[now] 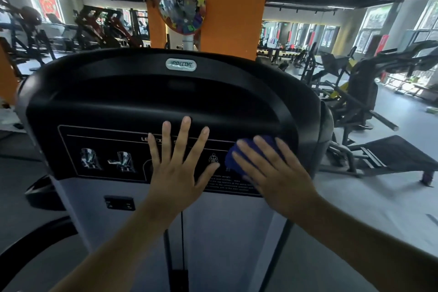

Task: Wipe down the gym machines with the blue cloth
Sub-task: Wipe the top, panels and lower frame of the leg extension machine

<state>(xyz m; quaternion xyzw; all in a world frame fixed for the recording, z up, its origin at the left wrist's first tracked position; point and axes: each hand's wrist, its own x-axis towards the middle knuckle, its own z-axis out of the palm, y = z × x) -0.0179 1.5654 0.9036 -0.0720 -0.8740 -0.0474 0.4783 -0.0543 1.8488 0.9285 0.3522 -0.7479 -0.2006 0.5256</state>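
Note:
A gym machine with a black shroud (118, 92) and a grey lower casing fills the middle of the view; a black instruction panel (99, 147) with exercise pictures runs across it. My left hand (176, 168) lies flat on that panel, fingers straight and spread. My right hand (272, 173) presses the blue cloth (231, 159) against the right part of the panel with straight fingers. Most of the cloth is hidden under that hand.
An orange pillar (234, 7) with a round convex mirror (181, 2) stands behind the machine. Black weight machines and benches (360, 106) stand on the grey floor to the right, more machines (30, 38) at the far left. A dark curved part (30, 239) sits at the lower left.

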